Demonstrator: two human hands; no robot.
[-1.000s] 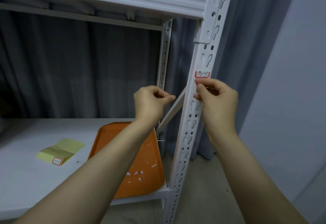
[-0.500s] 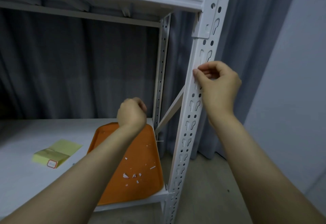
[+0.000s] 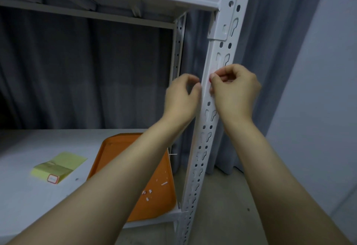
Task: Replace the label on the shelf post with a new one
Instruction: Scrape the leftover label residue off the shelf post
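**Trainee:** What sits at the grip?

**Operator:** The white perforated steel shelf post [image 3: 207,129] stands near-vertical, leaning slightly right toward its top. My right hand [image 3: 234,92] is against its front face, fingers curled, thumb and forefinger closed to a pinch. At that pinch shows a sliver of red, the edge of the small red-bordered paper label [image 3: 209,79]. The rest is hidden under the fingertips, so I cannot say whether it lies flat.

**Trainee:** And the other hand?

**Operator:** My left hand [image 3: 181,96] is just beside the post on its left, fingers loosely curled, thumb tip touching the post's edge. I cannot tell whether it holds anything.

**Trainee:** What does the coming move turn on?

**Operator:** The label lies directly under the right fingertips, on the post's face. I judge its long side runs across the post's long axis. The right hand is nearer, and the left only steadies. Next, probably, comes working the label along that face.

**Trainee:** Old label or new?

**Operator:** Unsettled. The white paper scraps [image 3: 148,192] in the flat orange plastic tray [image 3: 164,204] suggest the old one is already off. A yellow paper pad [image 3: 63,162] carrying a spare red-bordered sticker [image 3: 52,178] lies well apart, left.
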